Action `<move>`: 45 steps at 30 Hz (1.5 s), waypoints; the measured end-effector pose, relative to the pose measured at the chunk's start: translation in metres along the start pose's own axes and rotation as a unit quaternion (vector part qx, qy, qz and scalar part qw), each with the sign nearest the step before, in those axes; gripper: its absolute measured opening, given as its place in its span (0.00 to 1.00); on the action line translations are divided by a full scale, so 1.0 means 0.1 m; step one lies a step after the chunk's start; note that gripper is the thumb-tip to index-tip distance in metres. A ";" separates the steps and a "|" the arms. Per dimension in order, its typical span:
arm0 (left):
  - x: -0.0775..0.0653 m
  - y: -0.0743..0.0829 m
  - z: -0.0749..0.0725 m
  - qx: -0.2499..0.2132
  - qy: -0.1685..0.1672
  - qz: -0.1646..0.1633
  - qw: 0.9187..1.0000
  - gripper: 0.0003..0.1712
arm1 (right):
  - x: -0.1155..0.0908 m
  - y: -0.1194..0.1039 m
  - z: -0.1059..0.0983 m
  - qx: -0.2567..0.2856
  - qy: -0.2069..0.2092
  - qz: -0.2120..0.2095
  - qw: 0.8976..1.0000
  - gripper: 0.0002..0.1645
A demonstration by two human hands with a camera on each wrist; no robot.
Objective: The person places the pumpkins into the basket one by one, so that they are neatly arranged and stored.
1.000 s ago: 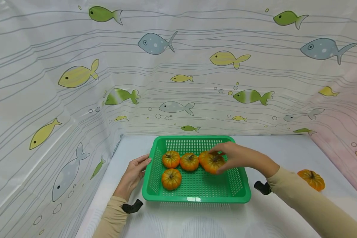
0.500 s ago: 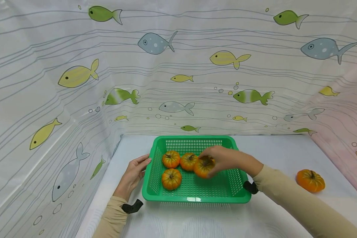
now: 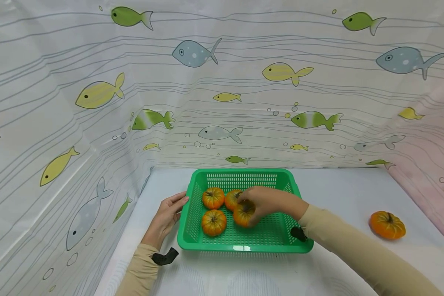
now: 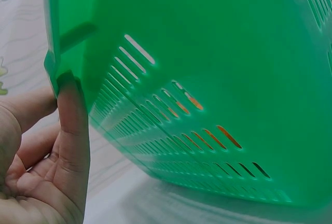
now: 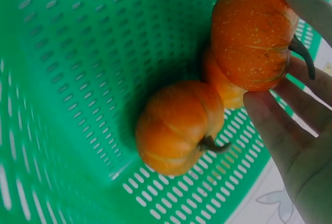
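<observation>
My left hand [image 3: 169, 216] grips the left rim of a green plastic basket [image 3: 240, 248]; in the left wrist view, the fingers [image 4: 71, 151] bend at its edge. Inside the basket, my right hand [image 3: 266, 202] holds a small orange pumpkin [image 3: 243, 214] around its sides, above the slotted floor. The right wrist view has this held pumpkin [image 5: 254, 35] with its dark stem toward the palm. Two pumpkins stand at the basket's left side, a back one [image 3: 213, 198] and a front one [image 3: 213, 223]. Another pumpkin [image 3: 231, 200] shows partly behind the held one.
A loose orange pumpkin [image 3: 387, 225] lies on the white table [image 3: 340, 185] to the right of the basket. Fish-printed sheeting [image 3: 222, 115] closes in the back and both sides. Black wrist devices sit at the left cuff [image 3: 165, 257] and the right cuff [image 3: 298, 234].
My right hand has carried the held pumpkin leftward and toward the basket's front. A pumpkin visible behind it one second ago is now hidden by the hand. My left hand stays at the rim.
</observation>
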State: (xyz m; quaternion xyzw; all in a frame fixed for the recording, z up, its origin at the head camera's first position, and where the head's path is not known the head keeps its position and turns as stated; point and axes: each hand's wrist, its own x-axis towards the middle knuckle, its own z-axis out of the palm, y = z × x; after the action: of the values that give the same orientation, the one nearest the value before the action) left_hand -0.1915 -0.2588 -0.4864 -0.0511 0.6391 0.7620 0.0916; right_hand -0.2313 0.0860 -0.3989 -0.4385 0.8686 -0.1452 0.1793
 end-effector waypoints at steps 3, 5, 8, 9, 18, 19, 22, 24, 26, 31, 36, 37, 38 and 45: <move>0.00 0.01 0.01 -0.001 0.001 -0.001 1.000 0.32 | 0.04 -0.01 0.04 -0.010 -0.005 0.000 1.000 0.37; 0.00 0.01 0.01 0.001 0.001 0.000 1.000 0.32 | 0.07 -0.02 0.06 -0.018 -0.006 -0.005 1.000 0.36; 0.00 0.01 0.01 0.003 0.001 0.001 1.000 0.32 | 0.11 -0.05 0.09 -0.036 -0.009 -0.009 0.999 0.35; 0.00 0.01 0.01 0.003 0.000 0.002 1.000 0.32 | 0.12 -0.06 0.10 -0.041 -0.010 -0.010 0.999 0.35; -0.02 0.01 0.00 0.002 -0.004 0.002 1.000 0.33 | 0.19 -0.10 0.19 -0.070 -0.023 -0.001 0.997 0.41; -0.02 0.01 0.00 0.002 -0.004 0.001 1.000 0.33 | 0.19 -0.11 0.19 -0.071 -0.025 0.000 0.997 0.41; -0.01 0.01 0.01 0.001 0.001 -0.001 1.000 0.33 | 0.20 -0.12 0.20 -0.074 -0.029 -0.001 0.997 0.40; -0.01 0.01 0.02 0.002 0.002 -0.001 1.000 0.33 | 0.20 -0.13 0.21 -0.076 -0.029 -0.002 0.997 0.40; -0.01 0.01 0.02 0.001 0.005 -0.001 1.000 0.32 | 0.20 -0.13 0.21 -0.079 -0.030 -0.003 0.996 0.40; 0.00 0.01 0.02 0.002 0.004 -0.001 1.000 0.32 | 0.21 -0.13 0.24 -0.089 -0.032 -0.007 0.995 0.40; 0.00 0.01 0.01 0.001 0.001 0.000 1.000 0.32 | 0.21 -0.14 0.25 -0.091 -0.034 -0.008 0.995 0.39; 0.00 0.01 0.01 0.001 0.001 0.000 1.000 0.32 | 0.21 -0.14 0.24 -0.091 -0.034 -0.008 0.995 0.39; 0.00 0.01 0.01 0.001 0.001 -0.001 1.000 0.32 | 0.21 -0.15 0.24 -0.091 -0.034 -0.009 0.995 0.39; 0.01 0.00 0.01 0.001 0.001 -0.001 1.000 0.32 | 0.19 -0.16 0.23 -0.099 -0.034 -0.015 0.994 0.38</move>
State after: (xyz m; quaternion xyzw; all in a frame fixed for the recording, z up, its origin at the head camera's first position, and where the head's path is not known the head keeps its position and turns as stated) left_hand -0.1921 -0.2580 -0.4861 -0.0524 0.6401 0.7610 0.0917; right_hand -0.2208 0.0591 -0.4162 -0.4718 0.8654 -0.0468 0.1620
